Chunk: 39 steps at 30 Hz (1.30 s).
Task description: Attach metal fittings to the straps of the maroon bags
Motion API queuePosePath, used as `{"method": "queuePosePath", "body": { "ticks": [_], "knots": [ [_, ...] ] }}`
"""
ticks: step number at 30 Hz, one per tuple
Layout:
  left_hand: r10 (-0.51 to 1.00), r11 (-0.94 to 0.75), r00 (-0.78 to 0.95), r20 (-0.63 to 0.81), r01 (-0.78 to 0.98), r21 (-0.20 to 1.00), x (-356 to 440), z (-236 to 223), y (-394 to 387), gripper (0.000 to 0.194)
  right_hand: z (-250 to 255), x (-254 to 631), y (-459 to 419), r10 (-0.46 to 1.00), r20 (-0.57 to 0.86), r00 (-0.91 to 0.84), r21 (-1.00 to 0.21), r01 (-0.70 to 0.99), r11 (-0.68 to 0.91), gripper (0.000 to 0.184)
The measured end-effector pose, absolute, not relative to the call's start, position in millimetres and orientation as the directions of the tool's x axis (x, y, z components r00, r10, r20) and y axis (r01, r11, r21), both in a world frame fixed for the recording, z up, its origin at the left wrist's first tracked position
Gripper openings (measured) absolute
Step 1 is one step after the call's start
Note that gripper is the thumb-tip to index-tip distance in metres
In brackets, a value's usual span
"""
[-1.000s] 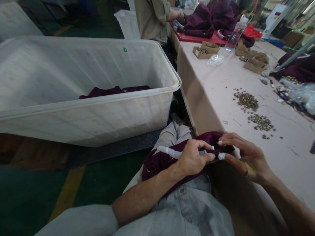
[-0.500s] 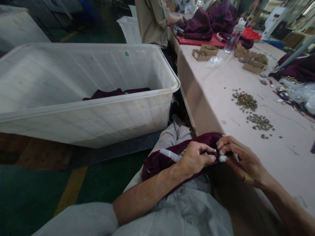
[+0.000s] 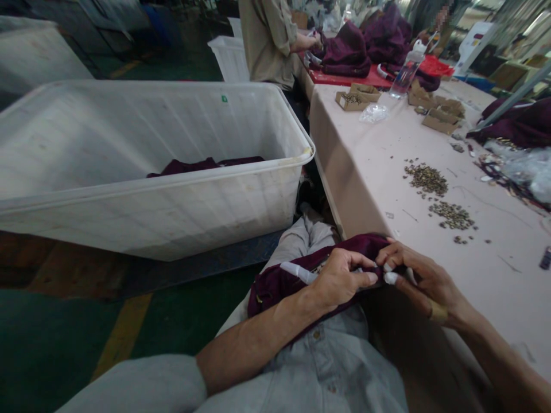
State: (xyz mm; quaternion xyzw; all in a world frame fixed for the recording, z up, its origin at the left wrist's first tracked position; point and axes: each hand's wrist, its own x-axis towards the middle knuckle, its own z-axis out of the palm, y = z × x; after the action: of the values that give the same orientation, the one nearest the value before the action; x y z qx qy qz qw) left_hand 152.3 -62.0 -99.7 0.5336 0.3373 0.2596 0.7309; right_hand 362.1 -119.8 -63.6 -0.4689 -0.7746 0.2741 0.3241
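Note:
Across my lap lies a dark purple fabric bag (image 3: 275,289), its right end against the table edge. My left hand (image 3: 344,275) is closed on the bag's upper edge, thumb and forefinger pinching near the right end. Just beside it, my right hand (image 3: 408,267) grips that same end, with white wrapping on the thumb and a fingertip. A whitish strip (image 3: 297,271) sticks out of the bag left of my left hand. Whatever small part may sit between the fingertips is hidden.
Two piles of small metal studs (image 3: 426,179) lie on the pale-covered table (image 3: 361,149). Small cardboard boxes (image 3: 352,102) and a clear bottle (image 3: 407,70) stand farther back. A large white bin (image 3: 241,201) with purple fabric is at left. A co-worker (image 3: 267,43) handles purple bags beyond.
Both hands keep their hold on the bag, with only slight finger movement at its right end. The view has shifted slightly.

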Motion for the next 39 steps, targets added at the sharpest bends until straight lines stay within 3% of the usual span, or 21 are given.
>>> {"method": "queuePosePath", "body": {
  "ticks": [6,10,16,21,24,32,39],
  "knots": [
    [0.838,-0.173,0.545,0.034,0.206,0.963,148.5,-83.8,-68.0,0.022,-59.9,364.8,-121.8,0.939,0.181,-0.293,-0.704,0.628,0.331,0.015],
    [0.827,-0.282,0.547,0.132,0.201,0.938,149.7,-83.3,-70.5,0.018,-59.8,361.5,-123.3,0.959,0.163,-0.229,-0.756,0.596,0.271,0.016],
    [0.826,-0.150,0.564,0.000,0.220,0.964,146.8,-85.8,-65.7,0.022,-59.9,362.4,-125.3,0.964,0.161,-0.211,-0.762,0.594,0.257,0.018],
    [0.818,0.022,0.559,-0.133,0.201,0.979,144.6,-90.7,-60.3,0.028,-63.2,362.2,-121.7,0.902,0.326,-0.282,-0.724,0.539,0.430,0.011],
    [0.809,0.101,0.562,-0.174,0.158,0.982,144.7,-95.7,-59.2,0.031,-62.0,359.1,-119.5,0.885,0.353,-0.304,-0.700,0.541,0.466,0.012],
    [0.788,0.242,0.577,-0.214,0.029,0.970,148.1,-99.2,-63.4,0.026,-47.1,356.5,-117.6,0.898,0.204,-0.390,-0.755,0.522,0.398,0.008],
    [0.781,0.278,0.581,-0.229,0.005,0.961,149.3,-96.6,-65.1,0.026,-52.0,361.1,-119.0,0.904,0.192,-0.382,-0.783,0.495,0.376,0.008]
  ]
}}
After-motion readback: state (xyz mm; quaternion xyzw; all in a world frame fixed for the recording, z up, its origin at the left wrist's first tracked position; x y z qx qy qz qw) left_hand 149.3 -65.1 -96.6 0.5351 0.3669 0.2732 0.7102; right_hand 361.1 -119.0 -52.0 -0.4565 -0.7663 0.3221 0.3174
